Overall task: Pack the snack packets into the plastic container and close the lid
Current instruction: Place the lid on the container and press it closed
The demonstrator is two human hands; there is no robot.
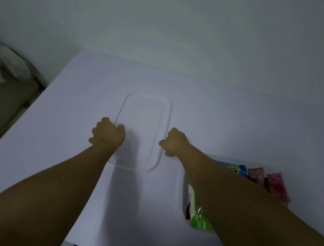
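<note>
Clear lid flat mid-table, gripped on both long edges: left hand curled over the left rim, right hand on the right. Container with snack packets near right, 2 pink packets just beside.

Clear lid (flat), packets right
</note>
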